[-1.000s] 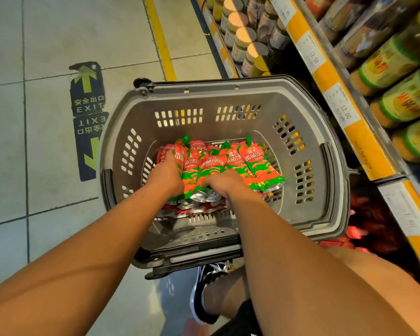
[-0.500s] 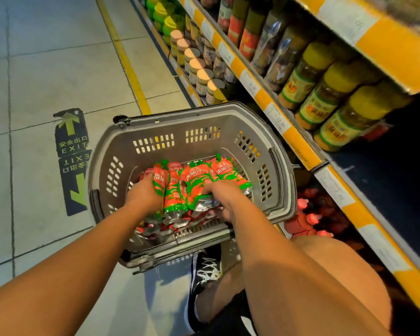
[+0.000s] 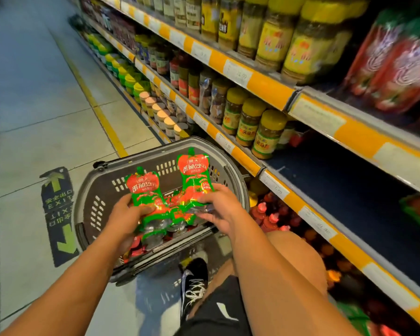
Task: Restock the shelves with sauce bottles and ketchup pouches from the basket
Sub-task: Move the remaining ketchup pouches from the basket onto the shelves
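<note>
A grey plastic basket (image 3: 96, 187) stands on the floor in front of me. Above it my left hand (image 3: 124, 215) grips the lower end of a bunch of red-and-green ketchup pouches (image 3: 143, 190). My right hand (image 3: 220, 207) grips a second bunch of ketchup pouches (image 3: 195, 173), held upright and a little higher. More pouches (image 3: 141, 248) lie in the basket bottom under my hands. To the right runs a dark blue shelf (image 3: 344, 190), mostly bare, with one pouch (image 3: 417, 209) lying far right.
Jars with yellow lids (image 3: 268, 134) stand at the left end of that shelf. Yellow bottles (image 3: 303, 40) and red packs (image 3: 398, 61) fill the shelf above. Red bottles (image 3: 274, 217) sit on the bottom shelf beside the basket. My knee (image 3: 298, 258) and shoe (image 3: 194, 284) are below.
Both hands have lifted two bunches of pouches up out of the basket. My view has swung up and right toward the shelves.
</note>
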### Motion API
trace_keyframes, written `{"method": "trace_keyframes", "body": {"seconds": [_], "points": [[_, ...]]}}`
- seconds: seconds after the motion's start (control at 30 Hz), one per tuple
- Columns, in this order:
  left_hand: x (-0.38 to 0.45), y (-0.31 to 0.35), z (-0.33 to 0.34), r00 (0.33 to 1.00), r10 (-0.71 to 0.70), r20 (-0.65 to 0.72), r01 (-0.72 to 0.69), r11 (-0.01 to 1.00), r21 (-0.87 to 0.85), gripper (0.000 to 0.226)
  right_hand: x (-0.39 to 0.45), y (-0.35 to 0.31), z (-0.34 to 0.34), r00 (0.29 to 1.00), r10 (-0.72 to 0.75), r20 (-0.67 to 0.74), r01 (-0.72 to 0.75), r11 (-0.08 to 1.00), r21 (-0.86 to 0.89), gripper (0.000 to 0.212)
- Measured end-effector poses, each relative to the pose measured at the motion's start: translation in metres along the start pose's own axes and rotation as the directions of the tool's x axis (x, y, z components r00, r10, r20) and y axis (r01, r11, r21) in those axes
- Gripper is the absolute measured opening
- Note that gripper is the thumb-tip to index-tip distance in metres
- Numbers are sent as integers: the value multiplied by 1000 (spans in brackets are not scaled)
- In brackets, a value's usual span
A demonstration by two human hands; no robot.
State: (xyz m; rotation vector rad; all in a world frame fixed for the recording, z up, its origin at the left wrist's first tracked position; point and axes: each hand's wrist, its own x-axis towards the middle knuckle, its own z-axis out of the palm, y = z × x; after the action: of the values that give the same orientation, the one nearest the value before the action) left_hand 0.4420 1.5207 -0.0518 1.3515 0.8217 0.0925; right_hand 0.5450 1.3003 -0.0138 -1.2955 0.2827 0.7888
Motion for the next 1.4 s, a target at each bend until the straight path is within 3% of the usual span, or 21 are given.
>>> {"method": "trace_keyframes", "body": {"seconds": [0.27, 0.47, 0.57, 0.73, 0.93, 1.1, 1.27, 1.4], "points": [[-60, 41, 52, 983, 69, 171, -46, 990, -133, 27, -49, -6, -39, 993, -119, -5, 118, 985, 123, 50], [-101, 64, 90, 920, 108, 376, -35, 980, -196, 10, -93, -8, -83, 981, -167, -97, 186, 951, 248, 45], [-117, 69, 111, 877, 90, 472, -21, 988, -151, 32, -112, -12, -108, 972, -205, -117, 234, 908, 348, 46], [-145, 72, 156, 829, 53, 556, -21, 998, -65, 57, -153, -9, -170, 947, -216, -237, 288, 897, 334, 58], [-185, 58, 224, 716, -14, 698, -22, 999, 42, 58, -215, 14, -259, 892, -170, -419, 307, 908, 285, 49], [-204, 39, 280, 657, -66, 751, -37, 992, 119, 59, -255, 13, -296, 866, -219, -449, 343, 914, 215, 46], [-208, 13, 321, 652, -74, 754, -87, 981, 171, 67, -274, 20, -320, 827, -264, -497, 425, 872, 244, 45], [-201, 5, 343, 658, -72, 749, -128, 970, 206, 70, -275, 16, -335, 752, -264, -603, 496, 830, 255, 41]]}}
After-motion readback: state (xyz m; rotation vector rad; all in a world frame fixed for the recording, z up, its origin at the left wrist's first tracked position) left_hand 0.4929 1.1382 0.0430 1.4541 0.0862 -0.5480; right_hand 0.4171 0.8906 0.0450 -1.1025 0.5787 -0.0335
